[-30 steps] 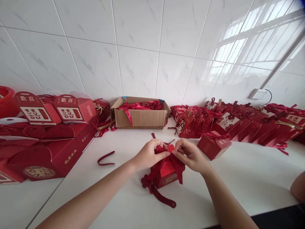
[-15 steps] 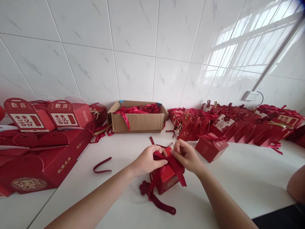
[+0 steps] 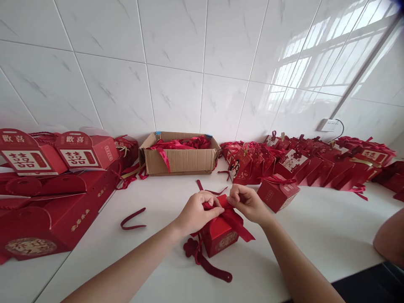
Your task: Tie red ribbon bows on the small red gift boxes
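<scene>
A small red gift box (image 3: 221,235) stands on the white counter (image 3: 315,235) in front of me. A red ribbon (image 3: 233,219) is wound over its top, and loose ends trail down the right side. My left hand (image 3: 195,212) is closed, pinching the ribbon at the box's top from the left. On the right, my right hand (image 3: 248,202) pinches the same ribbon. A dark red felt strap with a flower-shaped end (image 3: 202,259) lies on the counter against the box's front left.
A cardboard box of red ribbons (image 3: 179,155) stands at the wall. Several finished small red boxes (image 3: 315,164) crowd the right; one (image 3: 277,191) sits close to my right hand. Large red boxes (image 3: 57,198) fill the left. A loose strap (image 3: 132,219) lies nearby. Another person's arm (image 3: 389,242) shows at right.
Both hands stay on the ribbon on top of the box. The ribbon's tail now hangs further out to the right. The camera has shifted slightly.
</scene>
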### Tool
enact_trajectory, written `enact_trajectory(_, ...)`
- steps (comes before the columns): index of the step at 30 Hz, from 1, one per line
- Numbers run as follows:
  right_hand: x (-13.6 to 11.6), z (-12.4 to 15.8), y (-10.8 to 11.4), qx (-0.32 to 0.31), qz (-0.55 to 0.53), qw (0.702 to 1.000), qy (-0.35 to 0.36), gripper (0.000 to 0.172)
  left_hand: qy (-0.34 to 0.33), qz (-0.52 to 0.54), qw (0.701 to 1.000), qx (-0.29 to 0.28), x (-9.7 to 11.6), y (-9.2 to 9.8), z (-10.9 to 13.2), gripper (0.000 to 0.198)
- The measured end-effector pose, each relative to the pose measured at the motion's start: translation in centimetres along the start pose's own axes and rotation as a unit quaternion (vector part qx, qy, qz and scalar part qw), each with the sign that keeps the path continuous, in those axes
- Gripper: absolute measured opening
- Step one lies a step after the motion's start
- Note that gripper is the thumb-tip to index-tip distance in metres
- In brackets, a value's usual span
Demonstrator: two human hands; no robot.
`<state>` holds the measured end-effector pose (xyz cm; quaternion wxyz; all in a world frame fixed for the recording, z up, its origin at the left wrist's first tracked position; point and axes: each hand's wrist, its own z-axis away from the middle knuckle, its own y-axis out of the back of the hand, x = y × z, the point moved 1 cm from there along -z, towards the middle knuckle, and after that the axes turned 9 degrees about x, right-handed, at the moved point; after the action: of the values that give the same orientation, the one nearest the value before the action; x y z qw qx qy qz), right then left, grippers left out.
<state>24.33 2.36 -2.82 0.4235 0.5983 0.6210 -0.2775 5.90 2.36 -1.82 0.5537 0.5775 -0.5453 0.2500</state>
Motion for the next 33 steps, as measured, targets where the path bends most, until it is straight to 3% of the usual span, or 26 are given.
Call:
enact_trajectory(6,-0.2,0.0,-0.1,0.003,0.087,0.994,0.06,0.028,0.011,0.004,1.0,-0.011,-0.2,0.1,-0.1,0.042)
enact_trajectory(11,0.8,-0.2,1.4,-0.031,0.032,0.998,-0.054,0.02,0.041,0.028,0.998,-0.031,0.1,0.5,0.0,0.028)
enact_trajectory(13,0.9,-0.1,2.5,-0.089,0.024,0.994,-0.056,0.041,0.041,0.04,0.998,-0.03,0.2,0.8,0.1,0.031)
enact_trajectory(16,0.2,0.6,2.9,-0.204,0.08,0.975,-0.022,0.097,0.052,0.087,0.995,-0.023,0.2,1.0,0.0,0.033)
enact_trajectory(18,-0.5,1.3,2.1,-0.228,0.13,0.965,-0.009,0.099,0.069,0.12,0.99,-0.015,0.2,0.9,0.0,0.033)
enact_trajectory(21,-1.4,2.3,1.0,-0.168,0.185,0.968,0.004,0.077,0.073,0.139,0.987,0.03,0.1,0.9,-0.2,0.033)
enact_trajectory(24,-1.1,3.3,2.3,-0.049,0.306,0.95,-0.036,0.068,0.062,0.132,0.987,0.073,0.3,1.2,-0.3,0.031)
enact_trajectory(26,-0.2,3.9,4.4,0.057,0.429,0.897,-0.085,0.065,0.067,0.124,0.987,0.077,0.4,1.4,-0.3,0.029)
enact_trajectory(30,2.1,5.3,8.8,0.261,0.602,0.731,-0.188,0.066,0.072,0.11,0.989,0.068,0.5,1.6,-0.5,0.028)
enact_trajectory(31,2.6,5.6,9.4,0.292,0.619,0.702,-0.197,0.067,0.07,0.1,0.99,0.067,0.6,1.5,-0.5,0.029)
enact_trajectory(33,3.4,6.0,9.8,0.328,0.639,0.67,-0.184,0.072,0.06,0.063,0.994,0.071,1.2,1.6,-0.2,0.029)
